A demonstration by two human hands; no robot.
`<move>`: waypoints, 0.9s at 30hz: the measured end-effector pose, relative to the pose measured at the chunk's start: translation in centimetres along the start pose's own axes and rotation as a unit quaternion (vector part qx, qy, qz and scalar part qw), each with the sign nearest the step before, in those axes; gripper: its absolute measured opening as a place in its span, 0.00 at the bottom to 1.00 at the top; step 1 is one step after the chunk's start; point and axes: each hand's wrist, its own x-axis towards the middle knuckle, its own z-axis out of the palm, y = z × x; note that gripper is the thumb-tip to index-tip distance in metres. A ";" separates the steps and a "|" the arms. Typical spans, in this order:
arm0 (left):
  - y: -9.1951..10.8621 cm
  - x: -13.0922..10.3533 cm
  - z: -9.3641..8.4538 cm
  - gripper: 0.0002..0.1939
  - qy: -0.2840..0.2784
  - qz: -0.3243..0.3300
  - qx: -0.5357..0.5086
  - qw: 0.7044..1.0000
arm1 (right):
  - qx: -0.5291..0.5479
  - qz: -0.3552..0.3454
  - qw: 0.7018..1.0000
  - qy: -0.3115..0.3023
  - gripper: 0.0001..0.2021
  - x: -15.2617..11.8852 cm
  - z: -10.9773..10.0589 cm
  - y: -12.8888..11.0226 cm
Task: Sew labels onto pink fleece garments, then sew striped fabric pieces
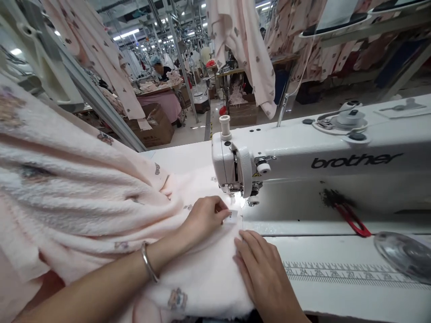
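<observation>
Tabletop [336, 300]; "brother" mach. [303, 150] w/ fabric [205, 273]

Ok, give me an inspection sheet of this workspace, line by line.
Surface: white table, with a printed ruler scale along it.
Work items: pale pink printed fabric bunched at left, its edge near the sewing machine; small white label on it.
Clutter: red-handled tool beneath the machine arm; translucent oval object at right.
Hands: left hand has fingertips at the label, grip unclear; right hand rests on the fabric's edge.
Cables: nothing seen.
Surroundings: hanging pink garments, cardboard box, a co-worker in the background.
</observation>
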 end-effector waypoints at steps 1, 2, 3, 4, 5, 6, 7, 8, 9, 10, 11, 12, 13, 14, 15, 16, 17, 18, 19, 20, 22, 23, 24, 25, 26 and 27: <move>-0.7 0.3 0.5 0.08 0.001 -0.011 0.001 1.000 | 0.004 0.005 1.000 0.005 0.10 0.1 0.2 -0.1; -1.2 0.4 0.9 0.08 0.001 -0.020 0.000 1.000 | 0.013 0.016 1.000 0.010 0.09 0.3 0.3 -0.1; -1.5 0.5 1.0 0.08 0.001 -0.028 -0.002 1.000 | 0.023 0.031 0.999 0.014 0.08 0.5 0.3 -0.1; -1.6 0.4 1.0 0.08 -0.001 -0.032 -0.008 0.999 | 0.032 0.048 0.998 0.018 0.08 0.9 0.2 -0.1; -1.6 0.4 1.0 0.09 -0.002 -0.033 -0.015 0.999 | 0.035 0.063 0.997 0.021 0.08 1.2 0.2 -0.2; -1.5 0.4 0.9 0.09 -0.004 -0.032 -0.023 0.999 | 0.034 0.076 0.996 0.023 0.09 1.6 0.2 -0.2; -1.4 0.4 0.9 0.09 -0.006 -0.030 -0.029 0.999 | 0.030 0.084 0.996 0.023 0.09 1.8 0.3 -0.2; -1.3 0.4 0.9 0.09 -0.007 -0.029 -0.034 0.999 | 0.025 0.090 0.995 0.022 0.09 2.0 0.3 -0.2; -1.3 0.5 1.0 0.09 -0.008 -0.029 -0.037 0.999 | 0.019 0.095 0.995 0.021 0.09 2.0 0.4 -0.2; -1.4 0.6 1.1 0.09 -0.007 -0.029 -0.037 0.999 | 0.011 0.100 0.995 0.023 0.08 1.9 0.5 -0.2; -1.5 0.6 1.2 0.08 -0.005 -0.030 -0.037 0.999 | 0.001 0.103 0.994 0.026 0.08 1.8 0.6 -0.2; -1.7 0.7 1.3 0.08 -0.002 -0.032 -0.036 0.999 | -0.011 0.105 0.994 0.031 0.07 1.5 0.7 -0.2; -1.9 0.8 1.5 0.08 0.000 -0.033 -0.036 0.999 | -0.024 0.106 0.994 0.035 0.06 1.3 0.8 -0.1; -2.1 0.8 1.6 0.08 0.001 -0.034 -0.037 0.999 | -0.036 0.105 0.993 0.037 0.06 1.0 0.9 -0.1; -2.3 0.8 1.7 0.08 0.002 -0.035 -0.040 0.999 | -0.045 0.105 0.993 0.037 0.08 0.8 1.0 0.0; -2.4 0.8 1.8 0.08 0.003 -0.035 -0.044 0.998 | -0.050 0.103 0.993 0.034 0.12 0.6 1.1 0.1; -2.6 0.9 1.8 0.09 0.004 -0.035 -0.048 0.998 | -0.053 0.102 0.993 0.029 0.15 0.6 1.2 0.2; -2.6 0.9 1.9 0.09 0.006 -0.033 -0.051 0.998 | -0.053 0.102 0.993 0.023 0.17 0.5 1.2 0.3; -2.7 0.9 2.0 0.10 0.008 -0.031 -0.054 0.998 | -0.051 0.102 0.993 0.018 0.19 0.6 1.3 0.4; -2.7 1.0 2.1 0.09 0.009 -0.029 -0.056 0.998 | -0.049 0.103 0.993 0.013 0.19 0.6 1.3 0.4; -2.8 1.1 2.3 0.09 0.011 -0.022 -0.056 0.998 | -0.047 0.105 0.993 0.003 0.20 0.7 1.3 0.4; -2.8 1.2 2.4 0.08 0.012 -0.019 -0.054 0.998 | -0.046 0.107 0.993 -0.002 0.20 0.8 1.3 0.4; -2.9 1.2 2.5 0.08 0.013 -0.015 -0.053 0.998 | -0.046 0.111 0.993 -0.007 0.20 0.8 1.2 0.3; -2.9 1.2 2.6 0.07 0.014 -0.012 -0.051 0.999 | -0.045 0.116 0.992 -0.012 0.20 0.9 1.2 0.3; -2.9 1.2 2.6 0.07 0.015 -0.010 -0.049 0.999 | -0.044 0.122 0.991 -0.016 0.20 0.9 1.1 0.2; -2.9 1.2 2.7 0.07 0.015 -0.008 -0.047 0.999 | -0.042 0.127 0.991 -0.020 0.19 0.9 1.1 0.1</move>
